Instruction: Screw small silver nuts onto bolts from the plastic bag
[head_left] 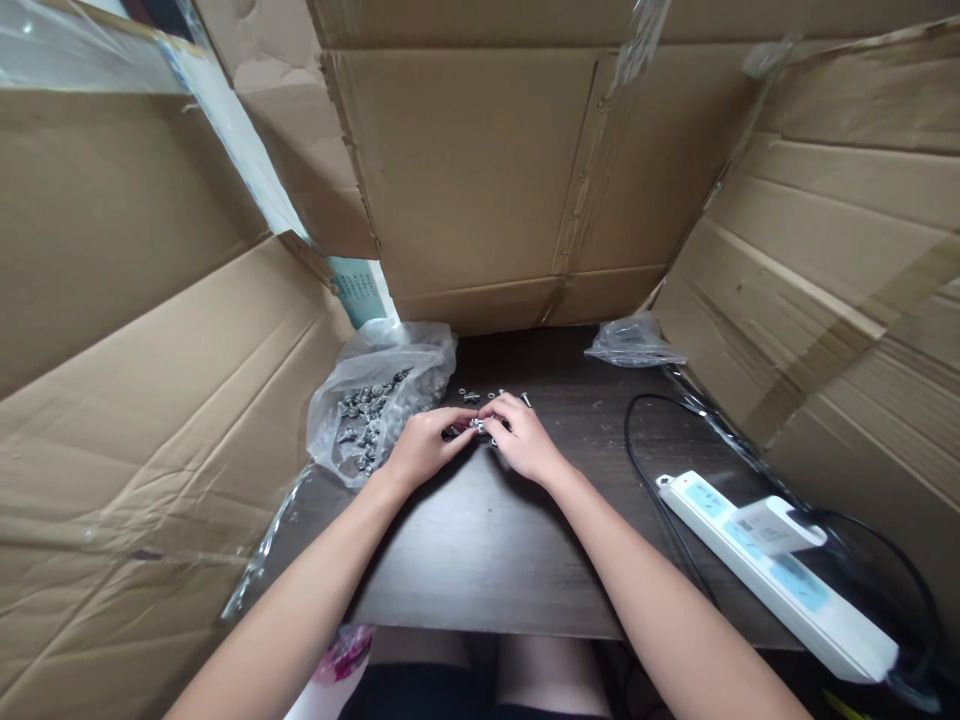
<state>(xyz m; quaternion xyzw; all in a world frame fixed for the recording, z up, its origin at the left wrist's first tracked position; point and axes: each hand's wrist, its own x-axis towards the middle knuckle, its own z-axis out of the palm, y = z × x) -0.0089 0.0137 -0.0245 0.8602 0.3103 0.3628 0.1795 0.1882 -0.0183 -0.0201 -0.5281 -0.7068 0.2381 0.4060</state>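
My left hand (pixel 424 442) and my right hand (pixel 527 440) meet over the middle of the dark table. Their fingertips are closed around a small shiny metal fastener (pixel 478 426), which looks like a bolt with a nut; its details are too small to tell. Just behind my fingers lie several loose metal pieces (pixel 471 398), among them a bolt (pixel 526 400) by my right hand. To the left of my left hand, an open clear plastic bag (pixel 324 425) holds many metal fasteners (pixel 369 412). My fingers partly cover what lies under them.
Cardboard walls (pixel 480 180) enclose the dark table (pixel 465 560) at the back and sides. At the right lies a white power strip (pixel 780 575) with a white plug (pixel 776 525) and a black cable (pixel 634 440). A crumpled clear bag (pixel 634 342) sits at the back right.
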